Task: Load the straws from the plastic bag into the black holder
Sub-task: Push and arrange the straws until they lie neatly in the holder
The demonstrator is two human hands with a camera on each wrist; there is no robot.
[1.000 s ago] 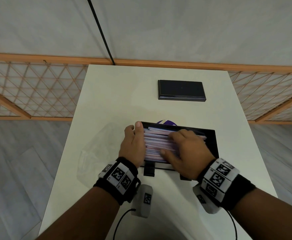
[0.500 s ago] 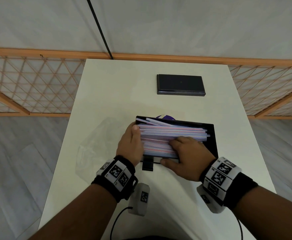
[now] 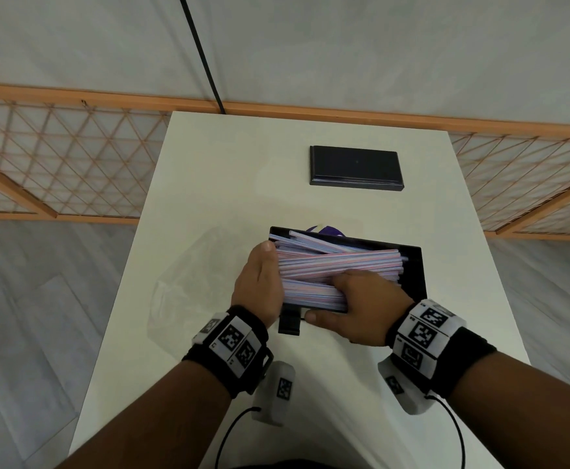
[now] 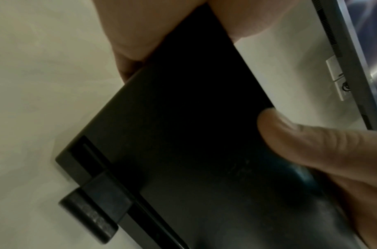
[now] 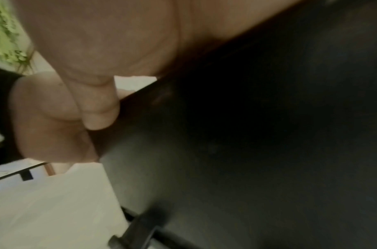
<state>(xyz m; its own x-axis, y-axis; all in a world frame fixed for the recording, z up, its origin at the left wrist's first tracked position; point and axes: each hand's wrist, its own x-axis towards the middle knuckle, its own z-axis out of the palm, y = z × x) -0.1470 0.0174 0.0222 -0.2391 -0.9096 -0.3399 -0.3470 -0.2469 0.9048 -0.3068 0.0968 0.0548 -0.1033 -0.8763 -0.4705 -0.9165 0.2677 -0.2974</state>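
Observation:
The open black holder [image 3: 413,265] stands mid-table, packed with pink, blue and white straws [image 3: 337,264]; its dark front wall [image 4: 183,134] fills the left wrist view. My left hand [image 3: 259,282] stands on edge with its palm flat against the straws' left ends, thumb on top. My right hand [image 3: 354,299] has its fingers curled down into the pile, parting an upper tilted layer from a lower one, while its thumb [image 3: 314,316] presses the holder's front wall. The clear plastic bag [image 3: 182,289] lies flat to the left.
A black lid [image 3: 356,169] lies farther back on the white table [image 3: 209,198]. Something purple [image 3: 325,229] peeks from behind the holder. A black foot [image 3: 289,324] juts from the holder's front. An orange lattice railing [image 3: 73,170] runs behind the table.
The upper straws have spread and tilted, with a few loose ones now lying askew at the back. My right fingers sit deeper in the pile, and its thumb has slid down to the front wall.

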